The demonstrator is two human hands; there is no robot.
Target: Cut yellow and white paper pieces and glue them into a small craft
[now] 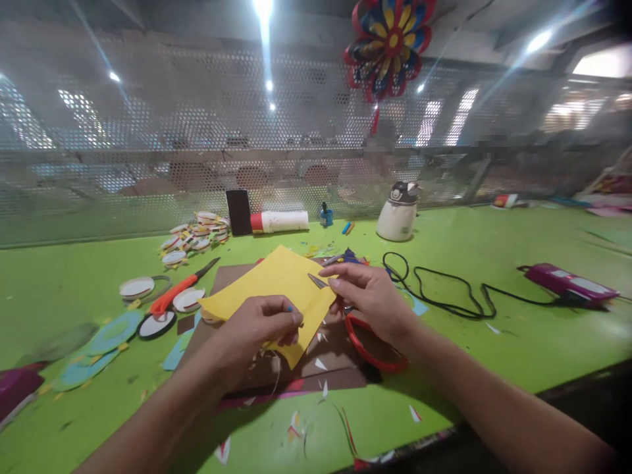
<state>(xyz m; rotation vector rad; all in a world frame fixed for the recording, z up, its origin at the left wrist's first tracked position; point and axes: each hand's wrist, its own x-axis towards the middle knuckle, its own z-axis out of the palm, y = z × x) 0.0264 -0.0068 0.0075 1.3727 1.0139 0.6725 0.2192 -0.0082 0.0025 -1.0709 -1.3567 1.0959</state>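
Note:
A yellow paper sheet (276, 276) is raised at a slant over a brown board. My left hand (269, 319) is closed at its lower left edge, with thumb and forefinger pinched; a tiny blue bit shows at the fingertip. At the right edge of the sheet, my right hand (370, 296) is closed around red-handled scissors (363, 345). Their pointed metal tip shows against the yellow, and the handle loops lie under the palm. The middle of the scissors is hidden by my fingers.
Left are orange-handled scissors (172, 294), round white pieces (200, 232) and light-blue rings (106, 336). A white kettle-shaped container (396, 214), white tube (284, 221) and dark upright block (239, 212) stand behind. A black cord (444, 280) runs to a purple device (567, 283). Paper scraps litter the green table (494, 368).

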